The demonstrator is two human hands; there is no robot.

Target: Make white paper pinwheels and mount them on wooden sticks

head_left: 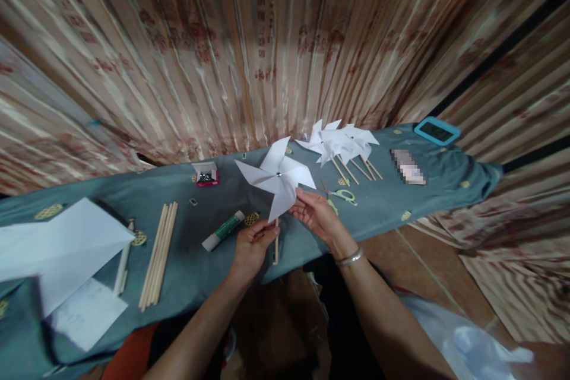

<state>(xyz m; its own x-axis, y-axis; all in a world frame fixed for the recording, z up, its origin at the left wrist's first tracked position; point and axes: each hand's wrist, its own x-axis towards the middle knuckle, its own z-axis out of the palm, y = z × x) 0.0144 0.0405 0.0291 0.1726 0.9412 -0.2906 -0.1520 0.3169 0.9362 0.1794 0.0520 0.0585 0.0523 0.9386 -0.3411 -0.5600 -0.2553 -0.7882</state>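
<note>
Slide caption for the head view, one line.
White paper pinwheel, its stick in the left hand, right hand at its blades, more pinwheels beyond.

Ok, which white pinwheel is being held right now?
The nearest pinwheel: the left hand grips its stick, the right hand is at its blades. The other pinwheels lie bunched farther back.
</note>
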